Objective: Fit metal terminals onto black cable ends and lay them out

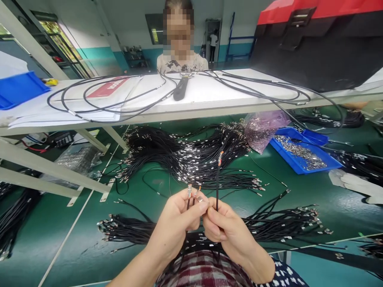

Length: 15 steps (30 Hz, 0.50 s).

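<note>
My left hand (182, 213) pinches cable ends (189, 191) upright, my right hand (223, 221) grips one black cable (218, 185) beside it, above the green table (86, 247)

On the green surface (131, 203) there lie bundles of black cables (191, 155), a blue tray (302, 153) with metal parts, and a pink plastic bag (265, 127).

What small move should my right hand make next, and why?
Perhaps slide the right hand up its cable: the tip stands well above that grip, while the cable ends in the left hand sit close to theirs.
</note>
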Each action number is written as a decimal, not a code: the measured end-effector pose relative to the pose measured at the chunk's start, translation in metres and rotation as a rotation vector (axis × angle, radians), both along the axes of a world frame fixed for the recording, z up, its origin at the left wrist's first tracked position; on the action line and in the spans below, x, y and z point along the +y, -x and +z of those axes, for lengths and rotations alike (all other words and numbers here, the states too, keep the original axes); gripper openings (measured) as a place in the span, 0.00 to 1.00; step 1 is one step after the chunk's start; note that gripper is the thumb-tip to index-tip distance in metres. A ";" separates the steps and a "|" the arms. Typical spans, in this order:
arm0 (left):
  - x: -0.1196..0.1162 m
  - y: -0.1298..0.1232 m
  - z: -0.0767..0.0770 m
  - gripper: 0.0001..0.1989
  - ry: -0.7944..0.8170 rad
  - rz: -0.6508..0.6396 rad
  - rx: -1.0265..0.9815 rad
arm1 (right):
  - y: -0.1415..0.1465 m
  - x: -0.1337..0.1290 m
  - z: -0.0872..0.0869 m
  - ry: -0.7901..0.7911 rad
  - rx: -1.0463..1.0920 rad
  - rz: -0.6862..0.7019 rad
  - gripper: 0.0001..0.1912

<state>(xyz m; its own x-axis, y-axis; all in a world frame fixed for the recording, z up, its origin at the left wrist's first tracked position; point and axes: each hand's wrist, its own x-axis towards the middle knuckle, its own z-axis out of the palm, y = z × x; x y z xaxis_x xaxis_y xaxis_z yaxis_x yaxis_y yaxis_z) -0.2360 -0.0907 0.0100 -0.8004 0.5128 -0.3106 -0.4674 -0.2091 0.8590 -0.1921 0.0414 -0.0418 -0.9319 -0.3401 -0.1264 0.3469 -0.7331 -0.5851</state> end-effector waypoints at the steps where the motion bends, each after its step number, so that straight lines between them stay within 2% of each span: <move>1: 0.000 0.000 0.000 0.10 -0.007 -0.004 -0.005 | 0.000 0.000 0.000 0.006 -0.008 0.003 0.10; 7: -0.001 -0.003 -0.004 0.05 -0.045 0.014 -0.030 | -0.002 -0.001 0.001 -0.032 -0.040 -0.019 0.12; 10: -0.006 0.002 -0.005 0.03 -0.057 0.046 -0.031 | -0.004 0.000 0.003 -0.121 -0.026 -0.041 0.13; 12: -0.010 0.007 0.000 0.05 -0.050 0.125 0.012 | -0.006 0.001 0.005 -0.213 -0.020 -0.018 0.14; 15: -0.016 0.017 0.014 0.08 -0.009 0.229 0.140 | -0.010 0.000 0.007 -0.334 -0.008 0.062 0.16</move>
